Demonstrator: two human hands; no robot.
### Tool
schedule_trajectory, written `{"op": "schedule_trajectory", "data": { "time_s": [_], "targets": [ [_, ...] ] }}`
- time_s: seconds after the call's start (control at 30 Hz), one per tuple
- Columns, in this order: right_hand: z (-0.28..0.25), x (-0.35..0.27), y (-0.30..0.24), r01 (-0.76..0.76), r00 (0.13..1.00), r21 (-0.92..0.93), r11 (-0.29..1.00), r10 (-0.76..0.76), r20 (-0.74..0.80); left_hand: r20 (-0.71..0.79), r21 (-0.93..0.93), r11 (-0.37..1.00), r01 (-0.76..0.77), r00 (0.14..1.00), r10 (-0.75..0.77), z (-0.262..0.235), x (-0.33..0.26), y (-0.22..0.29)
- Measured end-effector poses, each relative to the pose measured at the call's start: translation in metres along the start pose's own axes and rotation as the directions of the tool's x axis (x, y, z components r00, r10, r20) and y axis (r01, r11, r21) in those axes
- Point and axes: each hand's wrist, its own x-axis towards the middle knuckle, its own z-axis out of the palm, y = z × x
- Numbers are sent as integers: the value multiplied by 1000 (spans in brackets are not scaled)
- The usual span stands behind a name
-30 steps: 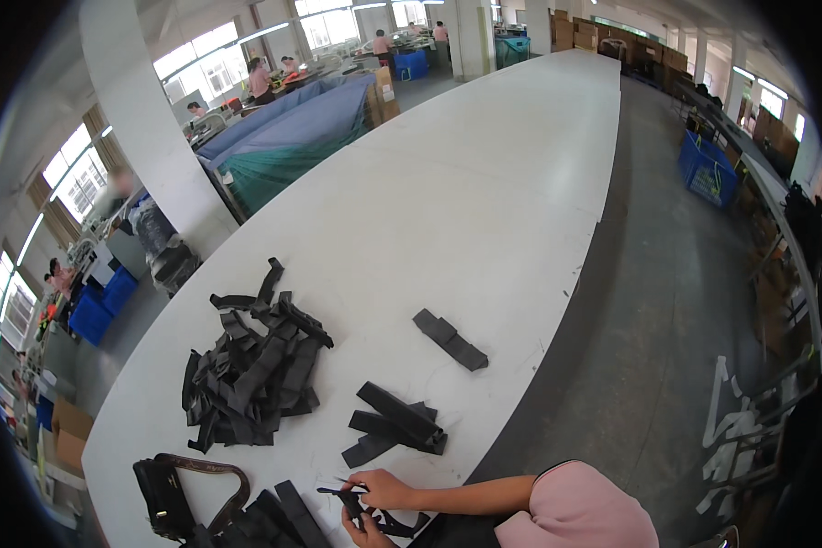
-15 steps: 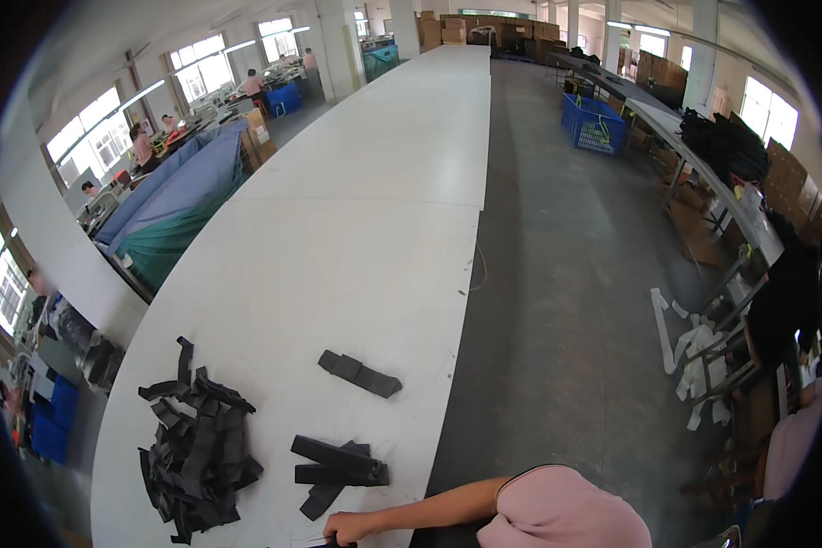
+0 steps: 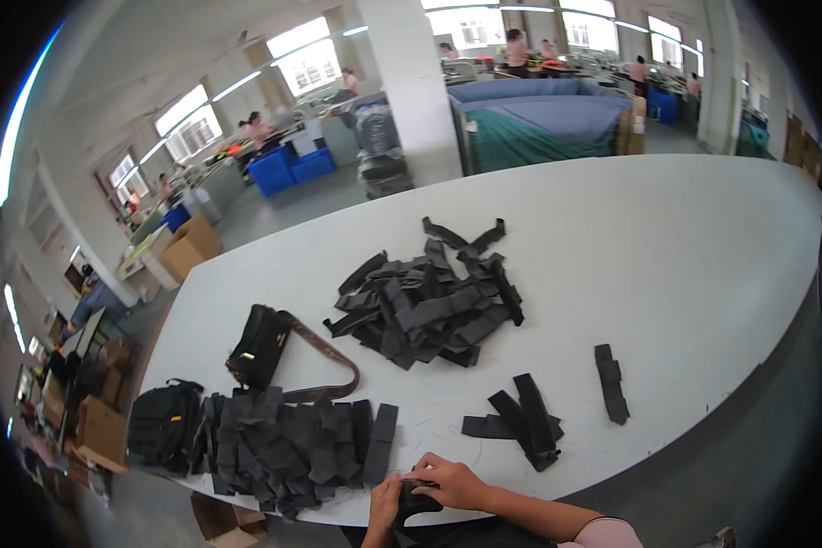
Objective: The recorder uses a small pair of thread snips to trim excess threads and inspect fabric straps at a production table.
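Black fabric piece [image 3: 416,500], gripped between left hand [image 3: 385,501] and right hand [image 3: 454,483] near table [image 3: 667,274] edge, probably to steady it.

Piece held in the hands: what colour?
The held piece looks black; best seen in the head view.

Matt cloth strips [image 3: 443,310], smooth, faintly glossy tabletop [image 3: 639,247]

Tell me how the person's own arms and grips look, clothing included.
The left grip and right grip are bare hands, ungloved. The right forearm is bare up to a pink sleeve at the lower edge; any left sleeve is out of view.
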Motion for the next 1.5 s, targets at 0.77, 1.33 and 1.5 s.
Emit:
{"op": "schedule_trajectory", "data": {
  "time_s": [0.77,1.33,1.5],
  "targets": [
    [-9,6,0,-57,971,229,972,107,-215,30,158,987,9,999,-14,24,-3,32],
    [-16,24,-33,-73,996,-49,996,71,-51,-120,83,997,9,993,1,10,-20,71],
    [-8,22,-39,10,998,-158,987,0,60,-86,-102,991,89,991,-98,-11,-24,56]
  ]
}}
